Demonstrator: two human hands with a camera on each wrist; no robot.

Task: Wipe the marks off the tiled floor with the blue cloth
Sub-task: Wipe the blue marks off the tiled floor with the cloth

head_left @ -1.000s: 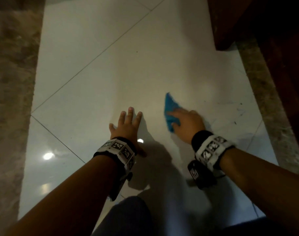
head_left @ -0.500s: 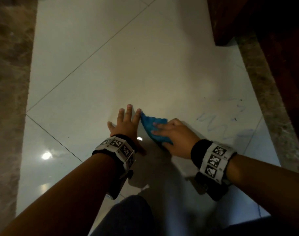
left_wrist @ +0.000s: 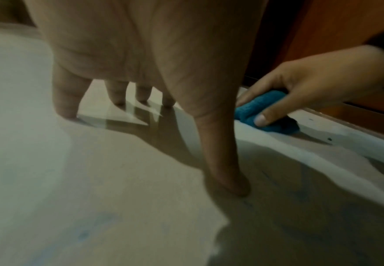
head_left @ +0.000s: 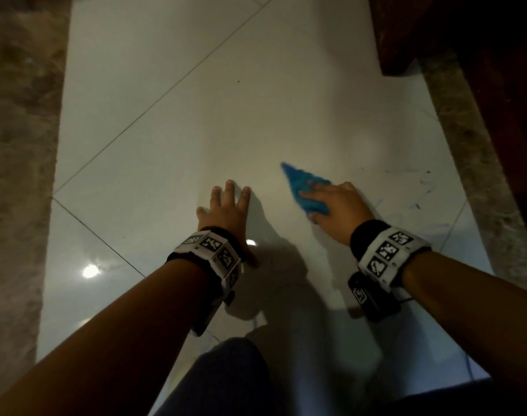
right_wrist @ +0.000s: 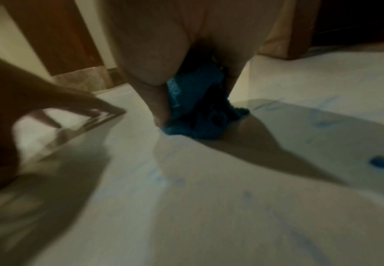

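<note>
Right hand (head_left: 340, 210) pinches the bunched blue cloth (head_left: 304, 187) mid-frame, left hand (head_left: 226, 208) spread flat on glossy white tiled floor (head_left: 172, 163); faint blue marks (head_left: 421, 187) at right risk being smeared or missed.

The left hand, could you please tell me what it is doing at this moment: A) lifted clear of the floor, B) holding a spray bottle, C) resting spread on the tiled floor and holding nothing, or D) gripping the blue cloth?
C: the left hand rests spread, fingertips on the tiled floor, while the right hand holds the blue cloth.

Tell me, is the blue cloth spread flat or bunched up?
Bunched up: the blue cloth is a thick wad under the right hand, thumb gripping its side.
</note>
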